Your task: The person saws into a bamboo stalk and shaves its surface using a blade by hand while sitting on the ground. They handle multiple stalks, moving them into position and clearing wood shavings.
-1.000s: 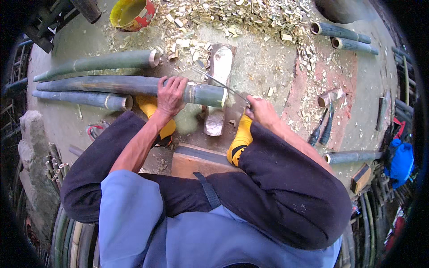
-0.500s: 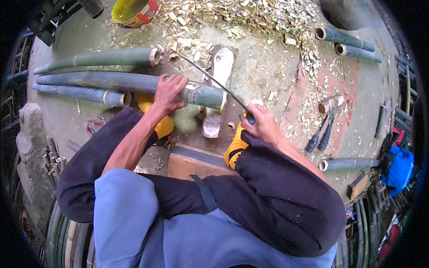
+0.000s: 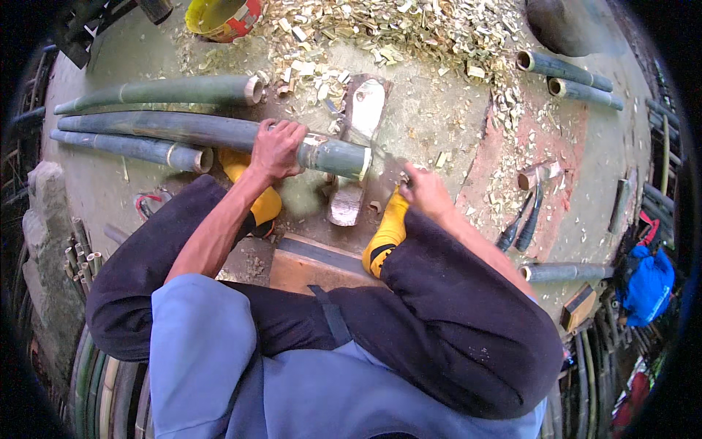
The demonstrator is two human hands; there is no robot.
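My left hand (image 3: 276, 152) is closed over the top of a thick dark green bamboo pole (image 3: 338, 156), just left of a pale ring at a node. The pole's cut right end rests across a pale wooden block (image 3: 345, 205). My right hand (image 3: 426, 192) is closed round the handle of a long thin-bladed tool (image 3: 382, 152), right of the pole's end. Motion smears its blade, which slants toward the pole end; I cannot tell whether they touch. Whether it is a saw or a knife does not show clearly. My feet in yellow footwear (image 3: 385, 234) flank the block.
Other bamboo poles (image 3: 183, 89) lie at the left, with shorter lengths (image 3: 564, 67) at the far right. Wood chips (image 3: 409, 29) cover the far ground. A yellow and red bucket (image 3: 219, 18) stands far left. Dark-handled tools (image 3: 528, 223) and a blue bag (image 3: 649, 285) lie at the right.
The blade was sharp and reached further up and left past the pole; it is now blurred. My right hand has shifted slightly up and left. My left hand keeps its grip on the pole.
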